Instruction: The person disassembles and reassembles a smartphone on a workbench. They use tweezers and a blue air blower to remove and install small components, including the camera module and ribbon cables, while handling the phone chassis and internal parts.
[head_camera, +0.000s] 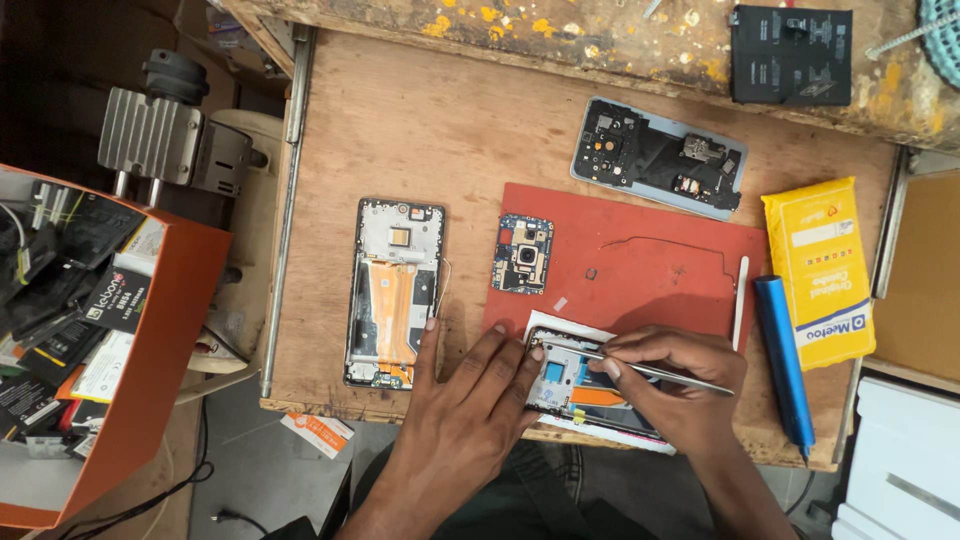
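Pinching a pair of thin metal tweezers (650, 368) between thumb and fingers, the right hand (680, 385) rests over an opened phone frame (575, 385) at the near edge of the wooden table (440, 130). The tweezer tips touch the upper left corner of that frame, which lies on a white sheet and shows a pale metal inside with a blue patch and an orange strip. The left hand (470, 410) lies flat with fingers spread, its fingertips pressing the frame's left edge; it holds nothing.

A smooth red rubber mat (640, 250) sits under the work, with a small blue circuit board (523, 253) on its left part and a thin dark wire looped across it. Left of the mat, on bare scuffed wood, lies a second phone frame (393, 290) with an orange flat cable down its middle, just beside the left thumb. At the far side rests a grey back cover (660, 160) with black parts inside.

To the right, a white stick, a blue cylindrical tool (785, 360) and a yellow soft pack (820, 265) crowd the table's right edge. An orange box (150, 330) full of packets stands off the left side. Open wood remains between the two frames and beyond the mat.
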